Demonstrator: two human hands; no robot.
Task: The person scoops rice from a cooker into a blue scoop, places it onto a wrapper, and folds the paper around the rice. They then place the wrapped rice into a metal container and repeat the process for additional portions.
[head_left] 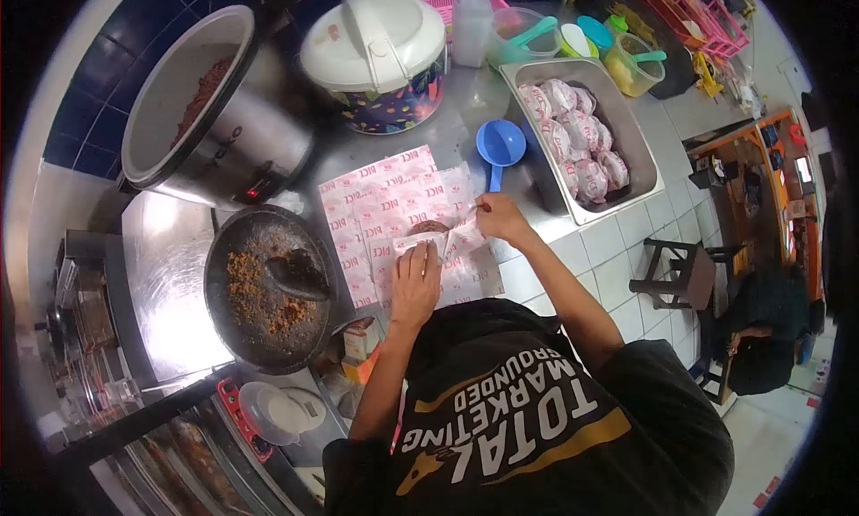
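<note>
White food wrapping paper [385, 181] with red print lies in overlapping sheets on the steel counter. A brown food mound [429, 227] shows partly in the middle, with a flap of paper folded over its near side; the rest of it is hidden. My left hand [416, 283] is closed on this flap, its fingertips at the near edge of the mound. To the right, my right hand [501, 219] pinches the paper's right edge, lifting it a little. Just beyond that hand lies a blue scoop [501, 143], its handle pointing towards me.
A steel pan [617, 198] of wrapped portions stands right. Left are an open cooker [242, 149] of dark reddish-brown food and a stone mortar [219, 292] with a pestle [297, 274]. A white-lidded rice container [376, 46] and tubs [631, 67] stand behind. A stool [684, 274] is on the floor.
</note>
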